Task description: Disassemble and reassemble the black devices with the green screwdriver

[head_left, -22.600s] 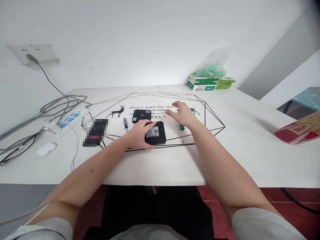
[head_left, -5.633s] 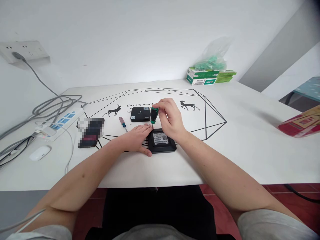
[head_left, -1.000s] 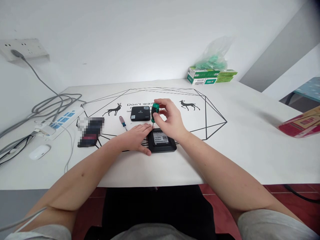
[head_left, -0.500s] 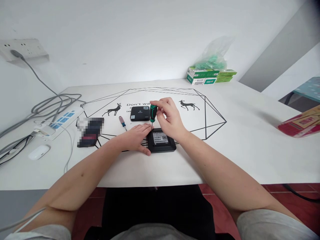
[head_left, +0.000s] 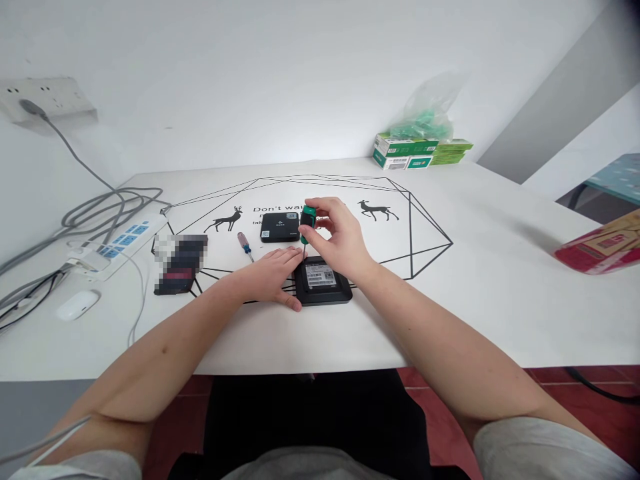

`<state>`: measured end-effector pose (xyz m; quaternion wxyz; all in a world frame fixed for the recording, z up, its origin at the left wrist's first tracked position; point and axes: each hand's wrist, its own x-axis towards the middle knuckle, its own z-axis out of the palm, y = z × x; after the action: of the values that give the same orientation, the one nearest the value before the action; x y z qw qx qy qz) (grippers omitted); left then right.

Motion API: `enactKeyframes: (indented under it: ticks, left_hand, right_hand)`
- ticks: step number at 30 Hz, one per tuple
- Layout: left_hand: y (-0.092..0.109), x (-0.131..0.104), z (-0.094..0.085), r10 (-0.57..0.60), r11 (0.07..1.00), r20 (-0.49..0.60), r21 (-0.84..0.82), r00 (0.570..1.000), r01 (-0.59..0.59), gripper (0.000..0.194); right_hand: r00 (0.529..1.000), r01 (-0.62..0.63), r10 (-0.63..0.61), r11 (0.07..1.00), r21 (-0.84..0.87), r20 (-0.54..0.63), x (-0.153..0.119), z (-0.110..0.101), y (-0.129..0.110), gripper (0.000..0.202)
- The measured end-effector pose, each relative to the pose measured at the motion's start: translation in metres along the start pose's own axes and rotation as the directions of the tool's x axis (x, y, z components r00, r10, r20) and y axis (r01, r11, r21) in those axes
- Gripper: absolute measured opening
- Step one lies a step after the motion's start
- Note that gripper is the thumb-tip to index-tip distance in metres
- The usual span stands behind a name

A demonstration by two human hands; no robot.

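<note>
My right hand grips a green and black screwdriver that stands nearly upright. Its tip meets the back left corner of a black square box with a white label on its upper face. Flat beside that box lies my left hand, thumb and fingers apart, the fingertips near the screwdriver's tip and the thumb at the box's left edge. Behind them rests a second, smaller black box. A screwdriver with a pinkish clear handle lies to its left.
On the left are a white power strip with grey cables, a white oval case and a dark blurred item. Green and white boxes under a plastic bag stand at the back; a red package is at the right edge.
The fingers of my right hand have shifted around the screwdriver's handle, and the handle leans slightly more to the right. My left hand and both boxes stay in place.
</note>
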<state>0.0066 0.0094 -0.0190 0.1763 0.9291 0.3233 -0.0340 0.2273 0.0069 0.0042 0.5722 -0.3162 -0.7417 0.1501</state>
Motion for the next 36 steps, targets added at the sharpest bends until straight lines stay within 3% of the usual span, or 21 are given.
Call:
enactKeyframes:
  ticks: [12, 20, 26, 36]
  left_hand:
    - [-0.0021, -0.0015, 0.0012, -0.005, 1.000, 0.009, 0.027, 1.000, 0.005, 0.135]
    - [-0.0056, 0.0001, 0.0010, 0.027, 1.000, -0.008, -0.003, 1.000, -0.027, 0.132]
    - [-0.0047, -0.0006, 0.0018, 0.022, 1.000, -0.005, 0.009, 1.000, -0.022, 0.135]
    - [-0.0058, 0.0011, 0.0023, 0.036, 0.999, -0.019, -0.007, 0.999, -0.036, 0.132]
  right_hand:
    - [0.997, -0.014, 0.018, 0.998, 0.060, -0.080, -0.0009, 0.0018, 0.0037, 0.035]
    - [1.000, -0.020, 0.020, 1.000, 0.001, -0.002, -0.0013, 0.0012, 0.0020, 0.036]
    - [0.999, -0.029, 0.027, 0.998, 0.055, 0.034, -0.0021, 0.0002, 0.0022, 0.038]
    - [0.999, 0.039, -0.038, 0.999, -0.016, 0.015, 0.0011, -0.0011, 0.0001, 0.035]
